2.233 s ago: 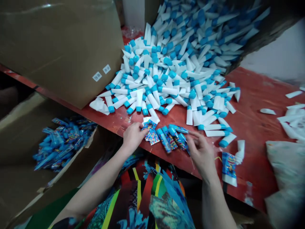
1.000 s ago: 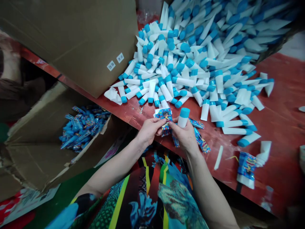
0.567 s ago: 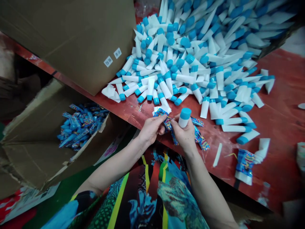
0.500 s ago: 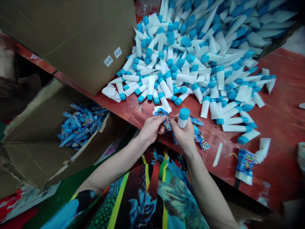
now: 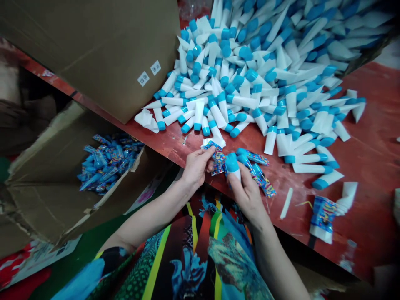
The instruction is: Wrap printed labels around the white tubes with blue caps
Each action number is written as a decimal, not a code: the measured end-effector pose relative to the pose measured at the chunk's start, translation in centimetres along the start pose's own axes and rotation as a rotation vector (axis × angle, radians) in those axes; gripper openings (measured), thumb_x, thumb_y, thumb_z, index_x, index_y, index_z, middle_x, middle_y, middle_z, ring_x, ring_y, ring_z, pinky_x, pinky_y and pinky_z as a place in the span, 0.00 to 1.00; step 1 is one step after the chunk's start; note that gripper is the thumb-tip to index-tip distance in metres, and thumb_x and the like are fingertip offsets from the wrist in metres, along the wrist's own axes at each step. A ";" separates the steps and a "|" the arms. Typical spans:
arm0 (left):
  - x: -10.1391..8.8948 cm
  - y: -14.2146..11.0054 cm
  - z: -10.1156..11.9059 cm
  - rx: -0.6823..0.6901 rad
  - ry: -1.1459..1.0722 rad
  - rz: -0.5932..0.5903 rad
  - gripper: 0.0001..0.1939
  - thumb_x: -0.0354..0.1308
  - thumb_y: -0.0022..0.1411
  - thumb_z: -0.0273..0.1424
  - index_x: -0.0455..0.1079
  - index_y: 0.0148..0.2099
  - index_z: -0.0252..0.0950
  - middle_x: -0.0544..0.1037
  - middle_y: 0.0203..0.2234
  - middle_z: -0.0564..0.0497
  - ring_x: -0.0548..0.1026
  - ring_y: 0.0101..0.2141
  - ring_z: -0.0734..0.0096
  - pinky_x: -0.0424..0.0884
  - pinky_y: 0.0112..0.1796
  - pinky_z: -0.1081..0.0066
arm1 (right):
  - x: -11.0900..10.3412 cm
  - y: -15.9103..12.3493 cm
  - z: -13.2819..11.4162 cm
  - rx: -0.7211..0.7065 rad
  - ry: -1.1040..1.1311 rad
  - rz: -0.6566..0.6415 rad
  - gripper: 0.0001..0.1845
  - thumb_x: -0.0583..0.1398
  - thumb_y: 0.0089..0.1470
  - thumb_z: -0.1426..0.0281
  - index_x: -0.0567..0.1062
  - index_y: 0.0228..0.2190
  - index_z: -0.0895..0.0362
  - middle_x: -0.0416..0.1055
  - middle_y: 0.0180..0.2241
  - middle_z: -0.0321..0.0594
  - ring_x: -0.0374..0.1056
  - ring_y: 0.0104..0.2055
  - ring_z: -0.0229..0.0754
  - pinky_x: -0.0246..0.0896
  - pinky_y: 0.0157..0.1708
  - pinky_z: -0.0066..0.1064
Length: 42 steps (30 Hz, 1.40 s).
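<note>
My left hand [image 5: 197, 166] pinches a blue printed wrapper sleeve [image 5: 218, 161] close to the table's front edge. Facing it, my right hand [image 5: 246, 187] is closed around a white tube with a blue cap [image 5: 233, 164], cap end tilted up toward the sleeve. Whether the cap touches the sleeve I cannot tell. Just beyond my right fingers lie several tubes in printed wrappers [image 5: 264, 181]. A white-backed stack of sleeves [image 5: 212, 143] sits beyond my left fingertips.
A large heap of white tubes with blue caps [image 5: 237, 100] covers the red table [image 5: 368, 158]. A tall cardboard box [image 5: 103, 54] stands at left. Below it, an open carton [image 5: 40, 200] holds wrapped tubes [image 5: 109, 162]. A packet of sleeves [image 5: 323, 218] lies right.
My right hand has lowered and turned the tube, its cap now pointing toward the sleeve. The sleeve in my left hand shows more fully, and my hands are slightly farther apart.
</note>
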<state>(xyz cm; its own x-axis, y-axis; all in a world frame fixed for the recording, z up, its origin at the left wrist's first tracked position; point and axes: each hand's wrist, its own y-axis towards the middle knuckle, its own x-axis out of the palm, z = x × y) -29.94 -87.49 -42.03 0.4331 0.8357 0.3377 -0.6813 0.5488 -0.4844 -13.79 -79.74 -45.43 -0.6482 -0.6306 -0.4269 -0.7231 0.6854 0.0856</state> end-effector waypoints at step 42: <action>0.0 -1.8 -3.7 -0.096 0.144 -0.444 0.31 0.80 0.58 0.56 0.74 0.32 0.35 0.76 0.20 0.52 0.67 0.17 0.78 0.58 0.22 0.74 | -0.4 -0.6 0.6 0.265 0.523 -0.016 0.32 0.74 0.62 0.42 0.78 0.55 0.48 0.74 0.26 0.31 0.65 0.24 0.42 0.64 0.24 0.35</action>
<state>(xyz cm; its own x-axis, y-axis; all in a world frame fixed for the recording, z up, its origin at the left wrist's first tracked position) -26.52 -88.44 -44.14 0.7522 0.5104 0.4167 -0.3570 0.8472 -0.3934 -12.98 -79.68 -45.87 -0.7180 -0.6913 0.0807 -0.6930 0.6995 -0.1743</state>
